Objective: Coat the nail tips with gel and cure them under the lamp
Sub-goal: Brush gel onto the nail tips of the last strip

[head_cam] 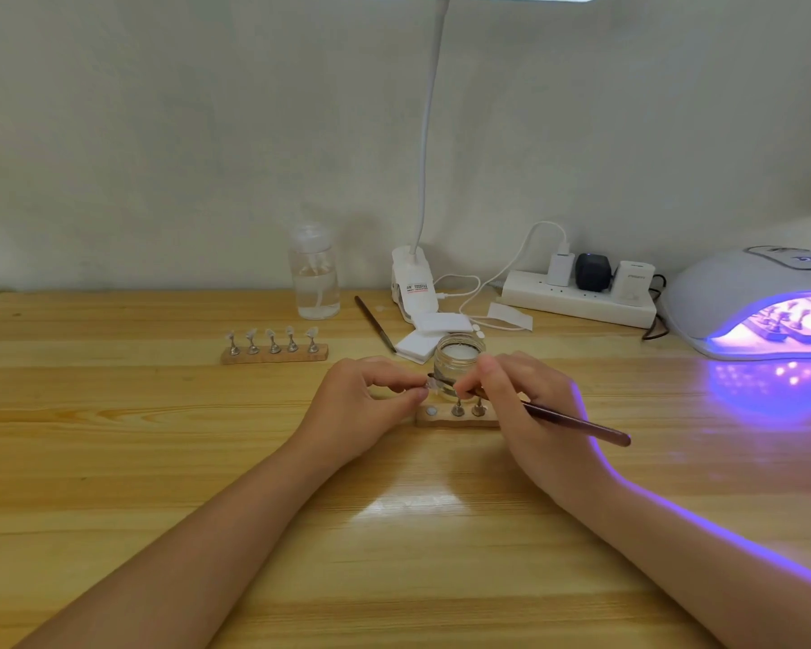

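My left hand (pixel 361 405) pinches a small clear nail tip on its metal stand (pixel 424 389) between thumb and fingers, just above a wooden holder base (pixel 441 416). My right hand (pixel 530 405) holds a dark brown brush (pixel 577 421), whose bristle end touches that nail tip. Two metal stands remain upright in the holder. A small open glass jar of gel (pixel 460 356) stands right behind my fingers. At the right, the white curing lamp (pixel 722 292) glows purple with another holder of tips inside.
A second wooden holder with several nail tips (pixel 275 351) stands to the left. Behind are a clear pump bottle (pixel 314 278), a spare brush (pixel 375 323), white pads (pixel 441 325), a clip desk lamp (pixel 410 283) and a power strip (pixel 577 297) with plugs and cables.
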`<action>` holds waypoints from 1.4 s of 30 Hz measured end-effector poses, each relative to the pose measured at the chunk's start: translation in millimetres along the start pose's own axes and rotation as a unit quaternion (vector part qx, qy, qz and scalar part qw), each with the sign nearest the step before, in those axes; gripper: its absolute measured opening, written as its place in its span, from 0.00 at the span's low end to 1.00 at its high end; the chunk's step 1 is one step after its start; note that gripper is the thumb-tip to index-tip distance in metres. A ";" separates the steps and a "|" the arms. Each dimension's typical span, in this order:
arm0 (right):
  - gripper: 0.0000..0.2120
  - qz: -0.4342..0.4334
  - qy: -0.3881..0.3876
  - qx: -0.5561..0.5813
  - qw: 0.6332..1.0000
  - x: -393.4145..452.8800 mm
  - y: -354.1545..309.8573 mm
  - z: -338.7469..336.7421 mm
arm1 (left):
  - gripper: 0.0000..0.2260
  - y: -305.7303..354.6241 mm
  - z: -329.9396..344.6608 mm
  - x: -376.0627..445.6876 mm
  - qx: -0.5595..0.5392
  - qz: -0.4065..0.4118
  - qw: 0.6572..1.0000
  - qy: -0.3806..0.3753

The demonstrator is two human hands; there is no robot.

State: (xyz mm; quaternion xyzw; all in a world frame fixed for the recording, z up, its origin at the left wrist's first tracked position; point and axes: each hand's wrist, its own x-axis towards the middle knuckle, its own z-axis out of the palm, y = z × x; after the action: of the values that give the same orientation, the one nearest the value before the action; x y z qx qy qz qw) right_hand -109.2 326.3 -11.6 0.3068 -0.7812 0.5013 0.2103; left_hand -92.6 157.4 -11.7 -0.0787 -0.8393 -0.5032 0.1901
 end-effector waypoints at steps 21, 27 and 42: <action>0.11 -0.035 0.075 0.053 0.995 3.7 6.9 -11.5 | 0.08 1.5 2.0 2.1 -0.034 -0.031 0.998 -0.032; 0.05 -0.083 0.020 -0.139 0.987 8.5 10.9 -8.0 | 0.08 0.0 3.5 2.6 -0.019 -0.036 0.998 -0.051; 0.09 -0.101 -0.008 -0.189 0.977 6.8 14.7 -4.7 | 0.04 1.1 3.8 0.4 0.008 -0.054 0.995 -0.081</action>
State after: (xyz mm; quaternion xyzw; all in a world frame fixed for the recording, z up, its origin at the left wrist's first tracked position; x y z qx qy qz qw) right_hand -124.1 333.3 -15.0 0.3433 -0.8285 0.3179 0.3077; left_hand -93.6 161.3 -12.2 -0.0727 -0.8588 -0.4982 0.0945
